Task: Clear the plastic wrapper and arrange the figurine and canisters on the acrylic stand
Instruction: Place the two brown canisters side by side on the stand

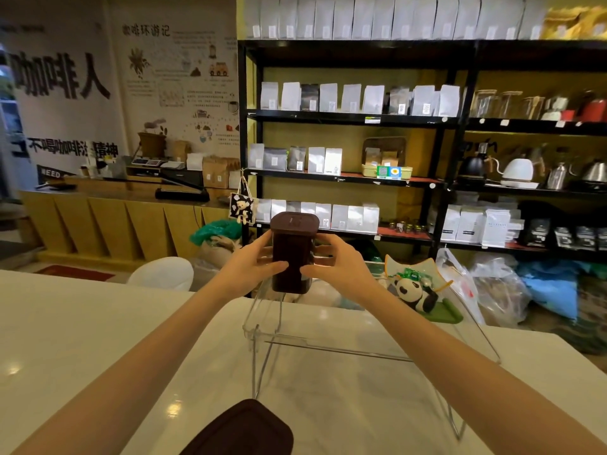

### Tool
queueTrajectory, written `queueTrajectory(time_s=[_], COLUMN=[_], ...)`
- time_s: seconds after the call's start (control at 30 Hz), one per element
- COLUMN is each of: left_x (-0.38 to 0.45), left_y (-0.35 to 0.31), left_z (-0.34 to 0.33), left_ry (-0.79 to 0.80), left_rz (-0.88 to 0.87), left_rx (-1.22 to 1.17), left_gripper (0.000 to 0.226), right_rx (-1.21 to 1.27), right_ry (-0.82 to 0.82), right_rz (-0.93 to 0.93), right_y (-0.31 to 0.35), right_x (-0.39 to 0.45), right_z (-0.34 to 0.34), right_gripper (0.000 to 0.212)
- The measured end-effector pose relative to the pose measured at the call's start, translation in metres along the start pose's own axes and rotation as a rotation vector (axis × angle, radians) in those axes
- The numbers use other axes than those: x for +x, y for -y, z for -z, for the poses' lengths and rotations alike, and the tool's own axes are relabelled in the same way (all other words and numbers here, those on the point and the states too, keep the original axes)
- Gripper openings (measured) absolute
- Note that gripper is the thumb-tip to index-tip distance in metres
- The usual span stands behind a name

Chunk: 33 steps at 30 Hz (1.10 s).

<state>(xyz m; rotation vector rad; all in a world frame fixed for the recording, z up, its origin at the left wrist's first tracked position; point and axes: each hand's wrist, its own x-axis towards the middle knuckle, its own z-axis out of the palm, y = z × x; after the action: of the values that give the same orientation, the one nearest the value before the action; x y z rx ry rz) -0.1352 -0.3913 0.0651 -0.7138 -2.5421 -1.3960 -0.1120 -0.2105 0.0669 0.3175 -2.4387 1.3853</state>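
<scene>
A dark brown square canister (293, 247) with a brown lid is held upright between my left hand (254, 265) and my right hand (331, 266), at the left end of the clear acrylic stand's (328, 343) top tier. A panda figurine (414, 293) on a green base lies on the right part of that tier. A second brown canister (244, 428), seen lid up, stands at the near edge of the white marble counter (82, 330).
Behind the counter stand black shelves (351, 118) with coffee bags and kettles. Plastic bags (492, 287) and a blue sack lie on the floor at the right. A white chair (162, 274) sits beyond the counter's far edge.
</scene>
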Motion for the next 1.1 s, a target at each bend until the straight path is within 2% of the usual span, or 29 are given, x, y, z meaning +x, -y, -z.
queueTrajectory(time_s=[0.17,0.3,0.37,0.47,0.57,0.7,0.8,0.93,1.1], left_x=[-0.005,-0.017,-0.029,-0.055,-0.089,-0.138,-0.174,-0.224,-0.266], left_y=[-0.015,-0.034,-0.043,-0.061,-0.077,-0.079,-0.068,-0.051,-0.035], left_z=[0.004,0.013,0.02,0.032,0.039,0.036,0.027,0.013,-0.011], left_ry=[0.06,0.098,0.126,0.103,0.026,-0.044,-0.095,-0.148,-0.104], left_rz=[0.062,0.164,0.216,0.155,0.06,-0.024,-0.02,0.115,0.31], left_rx=[0.101,0.168,0.245,0.407,0.443,0.368,0.193,-0.027,-0.155], left_gripper=[0.061,0.06,0.062,0.056,0.044,0.044,0.047,0.062,0.091], right_rx=[-0.106,-0.113,-0.095,-0.19,-0.163,-0.127,-0.103,-0.087,0.01], right_ry=[0.097,0.181,0.165,0.129,0.127,0.123,0.128,0.153,0.177], right_rz=[-0.033,0.001,0.028,0.097,0.177,0.255,0.302,0.233,0.031], right_y=[0.013,0.036,0.046,0.057,0.068,0.072,0.07,0.057,0.039], right_x=[-0.003,-0.014,-0.025,-0.049,-0.081,-0.13,-0.168,-0.208,-0.245], right_z=[0.006,0.019,0.025,0.03,0.026,0.011,-0.001,-0.018,-0.047], right_gripper=[0.066,0.044,0.048,0.062,0.064,0.064,0.059,0.066,0.094])
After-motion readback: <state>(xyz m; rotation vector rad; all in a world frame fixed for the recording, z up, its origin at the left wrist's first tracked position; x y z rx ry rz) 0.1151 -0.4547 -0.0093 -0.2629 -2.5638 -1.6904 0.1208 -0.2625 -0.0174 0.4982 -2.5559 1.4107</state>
